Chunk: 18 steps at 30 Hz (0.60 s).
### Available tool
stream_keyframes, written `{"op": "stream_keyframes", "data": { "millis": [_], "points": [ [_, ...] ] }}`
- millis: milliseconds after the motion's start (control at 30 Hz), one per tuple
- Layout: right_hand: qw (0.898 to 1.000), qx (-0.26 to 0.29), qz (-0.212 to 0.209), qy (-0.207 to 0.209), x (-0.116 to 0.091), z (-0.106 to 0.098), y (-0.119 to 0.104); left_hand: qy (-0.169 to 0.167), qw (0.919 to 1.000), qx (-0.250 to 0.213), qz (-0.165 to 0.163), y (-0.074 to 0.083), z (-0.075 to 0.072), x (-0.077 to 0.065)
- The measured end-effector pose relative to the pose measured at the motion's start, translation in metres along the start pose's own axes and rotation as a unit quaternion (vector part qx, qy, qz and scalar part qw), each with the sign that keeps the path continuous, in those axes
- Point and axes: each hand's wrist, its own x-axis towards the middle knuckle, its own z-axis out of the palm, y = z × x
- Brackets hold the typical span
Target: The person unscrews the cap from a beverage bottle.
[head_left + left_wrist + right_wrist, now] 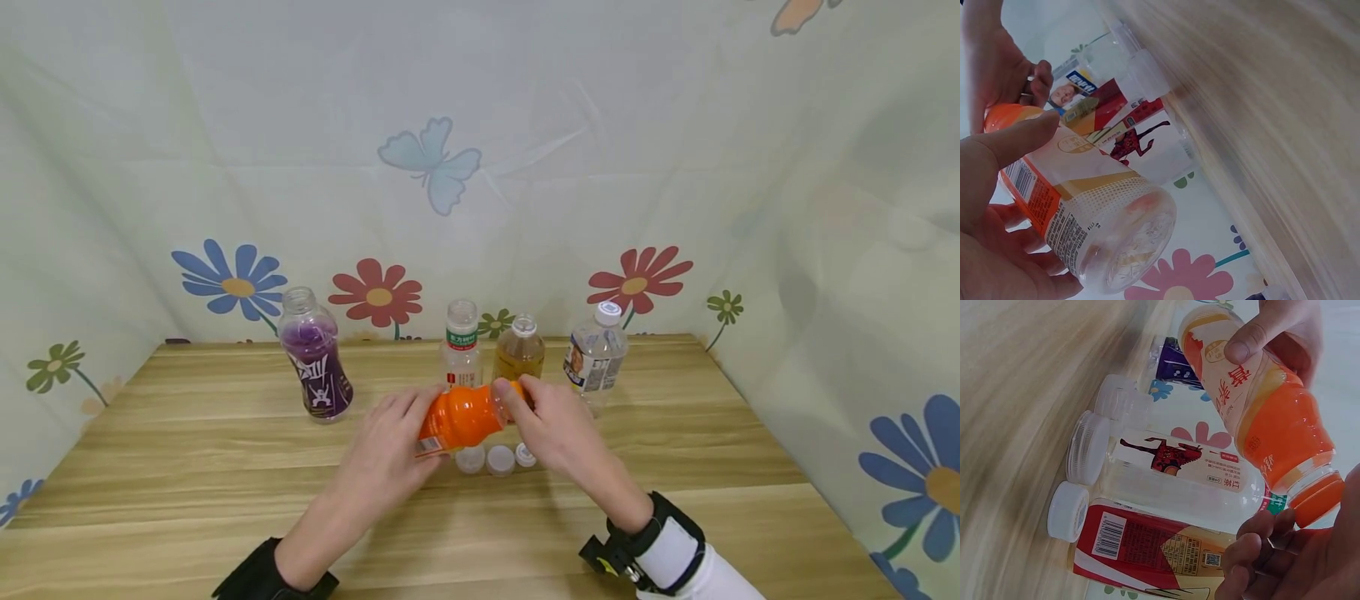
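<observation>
My left hand (386, 442) grips an orange drink bottle (467, 417) round its labelled lower body, thumb across the label in the left wrist view. The bottle is held tilted above the table, its neck pointing right and its clear base (1138, 240) facing the left wrist camera. Orange liquid fills the neck end. At that end my right hand (558, 429) pinches the orange cap (1317, 503), with the fingers curled beside it. Below the bottle, three white caps (501, 460) lie in a row on the table.
Along the back of the wooden table (187, 467) stand an uncapped purple bottle (315, 358), an uncapped clear bottle (462, 354) with a green-and-red neck band, an uncapped amber bottle (519, 350) and a clear bottle with a white cap (597, 358). A flowered cloth (525, 208) hangs behind.
</observation>
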Motion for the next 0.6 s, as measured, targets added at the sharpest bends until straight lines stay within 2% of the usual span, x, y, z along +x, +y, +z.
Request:
{"op": "stream_keyframes", "data": {
  "millis": [167, 300, 467, 600],
  "points": [
    [1.0, -0.002, 0.008, -0.007, 0.0005, -0.0001, 0.0017, -0.005, 1.0, 0.006, -0.004, 0.0, 0.0008, -0.0007],
    [1.0, 0.002, 0.001, -0.016, 0.0024, 0.0014, 0.0033, 0.004, 0.9999, -0.002, -0.009, -0.0001, 0.0018, -0.0012],
    [1.0, 0.021, -0.005, -0.02, 0.0034, 0.0028, 0.0031, 0.022, 0.9997, -0.007, 0.008, -0.0027, 0.003, -0.0009],
    [1.0, 0.026, 0.001, -0.015, 0.0029, 0.0032, 0.0029, 0.017, 0.9996, -0.015, 0.015, -0.0054, 0.0042, -0.0004]
  ]
}}
